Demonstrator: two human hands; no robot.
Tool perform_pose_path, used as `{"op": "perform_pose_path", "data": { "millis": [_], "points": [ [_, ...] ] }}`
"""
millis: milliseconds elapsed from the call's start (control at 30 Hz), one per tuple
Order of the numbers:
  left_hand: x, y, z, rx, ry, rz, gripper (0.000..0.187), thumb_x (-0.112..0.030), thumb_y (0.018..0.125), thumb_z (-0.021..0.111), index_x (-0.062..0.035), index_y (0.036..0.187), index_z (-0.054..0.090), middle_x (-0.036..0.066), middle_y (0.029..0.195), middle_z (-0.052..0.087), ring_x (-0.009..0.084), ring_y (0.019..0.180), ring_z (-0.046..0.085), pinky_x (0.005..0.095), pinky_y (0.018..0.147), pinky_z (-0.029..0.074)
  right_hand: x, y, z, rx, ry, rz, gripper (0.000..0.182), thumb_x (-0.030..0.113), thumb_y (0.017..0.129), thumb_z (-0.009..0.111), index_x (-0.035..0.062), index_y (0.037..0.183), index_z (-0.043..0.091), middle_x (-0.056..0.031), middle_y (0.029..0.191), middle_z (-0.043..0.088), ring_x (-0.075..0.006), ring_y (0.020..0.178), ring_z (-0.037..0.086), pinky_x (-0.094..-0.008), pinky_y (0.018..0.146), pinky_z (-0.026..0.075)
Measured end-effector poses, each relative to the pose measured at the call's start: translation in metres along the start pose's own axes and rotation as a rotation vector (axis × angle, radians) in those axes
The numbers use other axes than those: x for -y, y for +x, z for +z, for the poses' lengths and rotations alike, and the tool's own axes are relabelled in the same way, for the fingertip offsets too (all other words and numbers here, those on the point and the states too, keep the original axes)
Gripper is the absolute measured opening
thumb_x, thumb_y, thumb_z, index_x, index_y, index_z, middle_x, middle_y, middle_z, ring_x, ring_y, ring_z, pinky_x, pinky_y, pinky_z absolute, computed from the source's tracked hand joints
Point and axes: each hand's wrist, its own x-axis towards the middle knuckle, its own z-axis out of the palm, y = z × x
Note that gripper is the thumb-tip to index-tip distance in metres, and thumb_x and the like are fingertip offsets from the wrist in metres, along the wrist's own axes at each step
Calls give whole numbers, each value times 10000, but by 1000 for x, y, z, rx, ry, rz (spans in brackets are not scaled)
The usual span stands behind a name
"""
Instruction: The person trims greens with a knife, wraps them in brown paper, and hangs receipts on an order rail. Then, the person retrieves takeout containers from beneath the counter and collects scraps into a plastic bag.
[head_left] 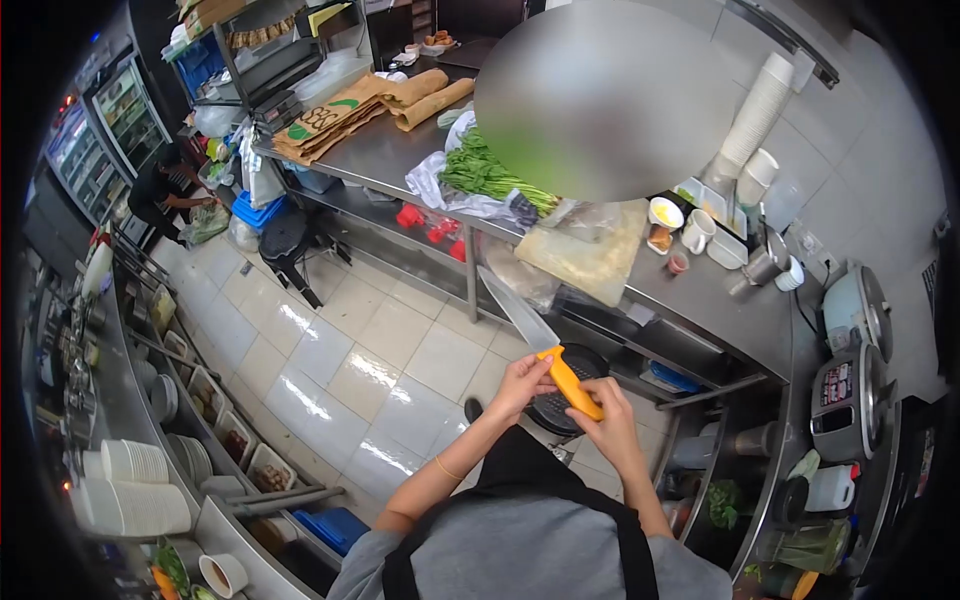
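Note:
Between my two hands is a kitchen knife (569, 382) with a yellow handle and a broad steel blade that points up and to the left, over the floor. My left hand (524, 388) pinches the handle near the blade. At the butt end, the fingers of my right hand (609, 413) close on the same handle. Beyond the blade, a worn cutting board (588, 252) lies at the counter's edge. A bunch of leafy greens (484, 172) rests on white plastic beside it. A large blurred patch covers the area behind the board.
The steel counter (720, 310) runs across in front, with brown paper bags (335, 115), cups and a stack of white containers (757, 110). Rice cookers (848, 395) stand at right. A black stool (290, 240) is on the tiled floor; a person (165, 195) crouches at far left.

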Motion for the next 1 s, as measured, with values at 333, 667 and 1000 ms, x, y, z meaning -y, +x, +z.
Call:
{"op": "perform_pose_path", "data": {
  "millis": [333, 667, 1000],
  "points": [
    [-132, 138, -87, 75, 510, 380, 237, -139, 906, 539, 24, 1078, 557, 57, 892, 641, 94, 819, 593, 236, 728, 475, -24, 218, 111, -195, 65, 46, 421, 82, 768, 578, 26, 1165, 450, -209, 973, 579, -389, 851, 589, -402, 717, 470],
    [-241, 278, -121, 174, 1124, 744, 186, -78, 831, 592, -20, 1004, 629, 123, 981, 646, 247, 897, 615, 317, 793, 467, -53, 285, 87, -360, -4, 533, 357, 232, 867, 540, 78, 1172, 439, -272, 801, 605, -463, 762, 584, -482, 637, 449],
    [-267, 518, -78, 612, 1720, 937, 282, -5, 791, 489, -75, 1024, 632, 81, 1086, 580, 287, 1040, 503, 404, 857, 426, -39, 382, 60, -540, -296, 766, 340, 223, 850, 561, 34, 1130, 524, -254, 816, 612, -433, 806, 589, -477, 679, 462]
  ]
}}
